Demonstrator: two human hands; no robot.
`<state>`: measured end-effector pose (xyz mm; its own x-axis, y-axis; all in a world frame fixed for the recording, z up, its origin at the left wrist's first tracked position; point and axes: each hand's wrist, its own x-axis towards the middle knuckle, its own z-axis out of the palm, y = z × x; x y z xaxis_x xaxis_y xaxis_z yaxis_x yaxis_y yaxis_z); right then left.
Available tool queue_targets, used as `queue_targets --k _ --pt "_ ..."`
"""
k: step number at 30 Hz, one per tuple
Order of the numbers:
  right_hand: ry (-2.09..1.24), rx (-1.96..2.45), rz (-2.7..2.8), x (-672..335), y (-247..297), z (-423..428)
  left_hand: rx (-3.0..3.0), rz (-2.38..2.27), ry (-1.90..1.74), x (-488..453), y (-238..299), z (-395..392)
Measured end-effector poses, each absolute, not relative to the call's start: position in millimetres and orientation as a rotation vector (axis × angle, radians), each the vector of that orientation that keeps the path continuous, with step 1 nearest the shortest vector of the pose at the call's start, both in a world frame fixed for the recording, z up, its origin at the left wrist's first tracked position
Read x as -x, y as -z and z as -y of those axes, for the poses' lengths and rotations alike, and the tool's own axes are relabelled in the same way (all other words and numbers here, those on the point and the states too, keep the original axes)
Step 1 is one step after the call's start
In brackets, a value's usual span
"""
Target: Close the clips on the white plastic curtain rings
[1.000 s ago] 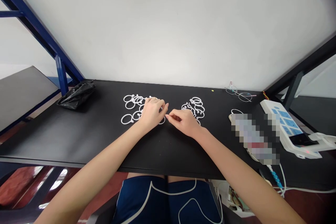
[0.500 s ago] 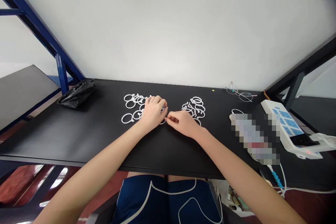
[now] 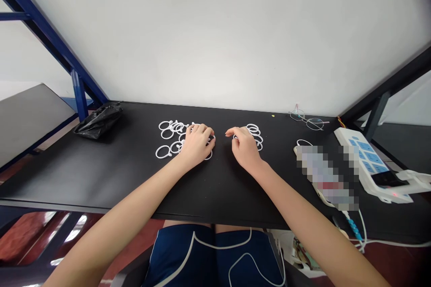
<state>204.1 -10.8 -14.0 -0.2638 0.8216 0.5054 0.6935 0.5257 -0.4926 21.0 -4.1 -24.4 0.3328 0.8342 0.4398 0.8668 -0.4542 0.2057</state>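
White plastic curtain rings, each with a small eyelet, lie in two groups on the black table (image 3: 134,170). My left hand (image 3: 197,141) rests over the near side of the left group of curtain rings (image 3: 163,151), its fingers curled round a ring whose edge shows between thumb and fingertips. The palm hides several more rings beneath. Apart from it, my right hand (image 3: 245,147) is over the right group of curtain rings (image 3: 256,134). Its index finger stretches out to the left with the thumb apart, nothing visible between them; it covers part of that group.
A black plastic bag (image 3: 99,121) sits at the table's far left. Eyeglasses (image 3: 314,124) lie by the wall at the back right. Closer in on the right are a blurred phone-like device (image 3: 326,179) with a cable and a white power strip (image 3: 367,157).
My right hand has left the left hand's fingertips and moved right and slightly up, over the right group of rings, its fingers opening. My left hand has stayed nearly in place.
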Motion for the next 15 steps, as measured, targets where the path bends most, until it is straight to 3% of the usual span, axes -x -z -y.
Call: queue_targets --k 5,15 --pt "-0.179 1.423 2.101 -209 20 6 2.513 1.581 0.801 -20 27 3" --pt "-0.201 1.37 2.13 -209 25 3 2.534 1.583 0.821 -21 25 4"
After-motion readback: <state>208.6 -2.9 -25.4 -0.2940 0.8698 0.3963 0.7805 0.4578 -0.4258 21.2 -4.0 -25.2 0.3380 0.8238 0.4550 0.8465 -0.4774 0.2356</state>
